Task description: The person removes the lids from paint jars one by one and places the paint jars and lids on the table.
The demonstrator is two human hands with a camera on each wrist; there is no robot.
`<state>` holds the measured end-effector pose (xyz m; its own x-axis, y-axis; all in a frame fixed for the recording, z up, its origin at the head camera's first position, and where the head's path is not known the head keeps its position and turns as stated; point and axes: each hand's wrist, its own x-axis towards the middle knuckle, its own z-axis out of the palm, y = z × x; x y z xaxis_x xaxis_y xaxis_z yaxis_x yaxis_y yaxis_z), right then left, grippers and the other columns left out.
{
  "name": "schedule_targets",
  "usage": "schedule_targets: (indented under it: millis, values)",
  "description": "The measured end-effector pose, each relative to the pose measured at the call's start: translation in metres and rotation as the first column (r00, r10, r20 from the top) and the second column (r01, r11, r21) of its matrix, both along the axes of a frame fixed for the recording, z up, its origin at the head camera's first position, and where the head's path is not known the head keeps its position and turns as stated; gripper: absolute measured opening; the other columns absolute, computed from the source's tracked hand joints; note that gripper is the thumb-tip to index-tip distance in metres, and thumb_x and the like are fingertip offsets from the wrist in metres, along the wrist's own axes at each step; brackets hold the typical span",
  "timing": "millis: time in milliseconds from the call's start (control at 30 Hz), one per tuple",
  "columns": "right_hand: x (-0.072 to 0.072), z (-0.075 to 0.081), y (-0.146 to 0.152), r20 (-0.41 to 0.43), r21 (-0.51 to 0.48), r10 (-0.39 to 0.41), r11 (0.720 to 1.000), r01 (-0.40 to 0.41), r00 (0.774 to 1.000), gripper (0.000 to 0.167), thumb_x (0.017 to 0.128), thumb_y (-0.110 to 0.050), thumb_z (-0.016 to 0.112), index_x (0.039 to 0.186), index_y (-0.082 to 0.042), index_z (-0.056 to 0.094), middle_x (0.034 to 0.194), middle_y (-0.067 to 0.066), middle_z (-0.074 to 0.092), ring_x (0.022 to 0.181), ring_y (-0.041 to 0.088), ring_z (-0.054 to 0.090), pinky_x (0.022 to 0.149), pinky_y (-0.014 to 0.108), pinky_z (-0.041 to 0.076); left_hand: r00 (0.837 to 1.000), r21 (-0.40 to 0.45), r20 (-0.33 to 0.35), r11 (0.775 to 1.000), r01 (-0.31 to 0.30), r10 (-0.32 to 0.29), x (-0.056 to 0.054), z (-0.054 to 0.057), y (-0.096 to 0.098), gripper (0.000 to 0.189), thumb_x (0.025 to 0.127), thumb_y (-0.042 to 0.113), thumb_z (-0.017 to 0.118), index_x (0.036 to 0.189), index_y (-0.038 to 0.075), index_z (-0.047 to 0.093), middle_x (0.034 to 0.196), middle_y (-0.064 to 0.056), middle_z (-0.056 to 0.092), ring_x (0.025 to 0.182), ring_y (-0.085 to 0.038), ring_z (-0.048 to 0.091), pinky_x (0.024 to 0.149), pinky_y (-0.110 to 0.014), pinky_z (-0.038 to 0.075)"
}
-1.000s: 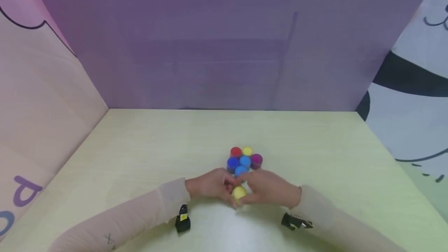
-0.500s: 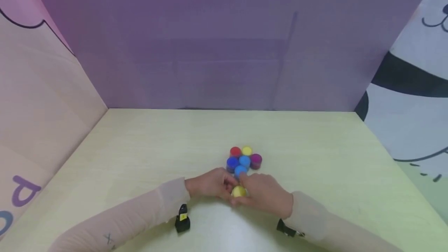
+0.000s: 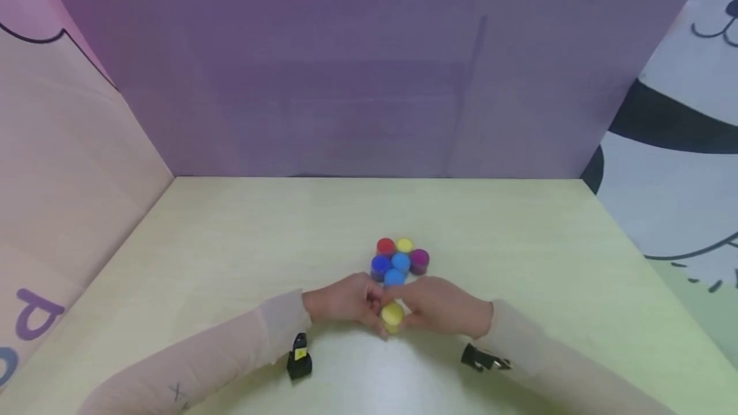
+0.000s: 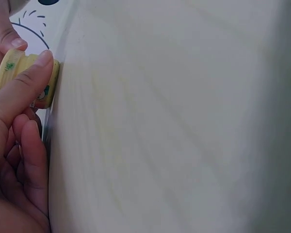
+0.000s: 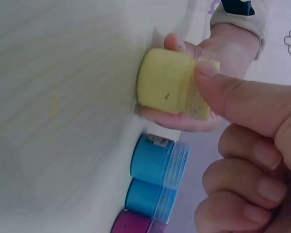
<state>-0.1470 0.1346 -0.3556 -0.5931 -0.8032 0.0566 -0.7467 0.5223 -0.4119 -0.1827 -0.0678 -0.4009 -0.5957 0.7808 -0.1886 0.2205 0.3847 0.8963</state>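
A small yellow jar (image 3: 392, 317) stands on the table between the two hands. My left hand (image 3: 348, 300) holds its body from the left; in the left wrist view the left thumb (image 4: 29, 85) lies along the jar's side. On the other side, my right hand (image 3: 446, 305) pinches the yellow lid (image 5: 198, 92) between thumb and forefinger, with the other fingers curled in the right wrist view. The lid sits on the jar there. Most of the right forefinger is hidden in that view.
Just beyond the hands stands a tight cluster of lidded jars: light blue (image 3: 394, 277), dark blue (image 3: 380, 266), red (image 3: 385, 246), yellow (image 3: 405, 245) and purple (image 3: 419, 261). A purple wall (image 3: 369, 82) closes off the table's (image 3: 259, 229) far edge.
My right hand twisted inward over the lid half a second ago, then turned back to the right. The left hand keeps its hold, and the jar stays in place.
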Motion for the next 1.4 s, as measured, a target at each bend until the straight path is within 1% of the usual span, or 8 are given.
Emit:
schedule_targets:
  millis: [133, 300, 400, 567, 667, 967, 1133, 1400]
  values:
    - [-0.002, 0.0, 0.003, 0.04, -0.044, 0.034, 0.999, -0.032, 0.999, 0.031, 0.083, -0.011, 0.07, 0.113, -0.016, 0.064, 0.099, -0.003, 0.069, 0.08, 0.002, 0.059, 0.077, 0.019, 0.049, 1.0, 0.012, 0.014, 1.0, -0.002, 0.002, 0.0, 0.001, 0.001, 0.017, 0.07, 0.009, 0.082, 0.073, 0.006, 0.065, 0.066, 0.004, 0.06, 0.058, -0.005, 0.046, 0.056, -0.017, 0.04]
    - [0.002, -0.001, 0.001, 0.136, -0.031, -0.047, 0.998, 0.051, 0.99, 0.042, 0.081, -0.019, 0.074, 0.12, -0.011, 0.06, 0.068, -0.01, 0.054, 0.058, -0.003, 0.043, 0.058, 0.015, 0.044, 1.0, 0.014, 0.01, 1.0, 0.006, -0.006, -0.002, 0.0, 0.002, 0.016, 0.07, 0.009, 0.081, 0.074, 0.006, 0.066, 0.063, 0.002, 0.058, 0.057, -0.005, 0.046, 0.057, -0.017, 0.041]
    - [0.009, -0.002, -0.004, 0.115, 0.003, -0.137, 0.991, 0.137, 0.984, 0.047, 0.079, -0.032, 0.074, 0.115, -0.007, 0.055, 0.057, -0.012, 0.039, 0.049, -0.002, 0.033, 0.045, 0.015, 0.035, 1.0, 0.014, 0.012, 1.0, 0.01, -0.01, -0.002, -0.001, 0.001, 0.015, 0.071, 0.01, 0.081, 0.079, 0.007, 0.069, 0.06, 0.002, 0.055, 0.055, -0.005, 0.044, 0.056, -0.017, 0.039]
    - [0.021, -0.004, -0.01, 0.031, 0.009, -0.268, 0.964, 0.267, 0.963, 0.046, 0.079, -0.045, 0.072, 0.097, -0.011, 0.047, 0.055, -0.012, 0.034, 0.045, 0.0, 0.03, 0.039, 0.015, 0.027, 1.0, 0.011, 0.004, 1.0, 0.015, -0.015, -0.002, -0.001, 0.0, 0.02, 0.072, 0.01, 0.08, 0.09, 0.01, 0.073, 0.058, 0.001, 0.054, 0.053, -0.005, 0.043, 0.054, -0.017, 0.038]
    - [0.024, -0.005, -0.012, -0.025, 0.004, -0.3, 0.954, 0.3, 0.954, 0.044, 0.079, -0.046, 0.071, 0.092, -0.011, 0.047, 0.054, -0.011, 0.033, 0.045, 0.0, 0.028, 0.039, 0.014, 0.024, 1.0, 0.009, 0.0, 1.0, 0.012, -0.012, -0.001, 0.0, 0.0, 0.023, 0.072, 0.008, 0.079, 0.094, 0.011, 0.073, 0.059, 0.001, 0.055, 0.052, -0.005, 0.044, 0.052, -0.017, 0.039]
    - [0.027, -0.007, -0.013, -0.051, 0.027, -0.326, 0.944, 0.327, 0.944, 0.039, 0.078, -0.041, 0.074, 0.084, -0.01, 0.05, 0.058, -0.009, 0.039, 0.048, 0.002, 0.034, 0.041, 0.017, 0.03, 1.0, 0.014, 0.02, 1.0, 0.012, -0.013, 0.0, -0.001, 0.003, 0.023, 0.072, 0.008, 0.08, 0.094, 0.013, 0.073, 0.058, 0.001, 0.055, 0.053, -0.006, 0.044, 0.052, -0.017, 0.038]
    - [0.027, -0.006, -0.009, -0.054, -0.008, -0.303, 0.953, 0.303, 0.952, 0.037, 0.077, -0.036, 0.075, 0.087, -0.01, 0.051, 0.061, -0.008, 0.042, 0.052, 0.002, 0.035, 0.045, 0.017, 0.034, 0.999, 0.028, 0.034, 1.0, 0.006, -0.007, 0.001, -0.001, 0.005, 0.025, 0.071, 0.007, 0.08, 0.094, 0.013, 0.074, 0.058, 0.001, 0.055, 0.053, -0.006, 0.044, 0.053, -0.017, 0.037]
    - [0.02, -0.006, -0.002, 0.066, 0.019, -0.228, 0.974, 0.227, 0.971, 0.035, 0.08, -0.022, 0.073, 0.106, -0.005, 0.057, 0.06, -0.01, 0.042, 0.053, 0.0, 0.036, 0.049, 0.016, 0.037, 0.999, 0.018, 0.039, 1.0, 0.004, -0.004, 0.003, 0.002, 0.005, 0.024, 0.068, 0.006, 0.082, 0.09, 0.011, 0.073, 0.058, 0.0, 0.055, 0.053, -0.006, 0.043, 0.052, -0.017, 0.036]
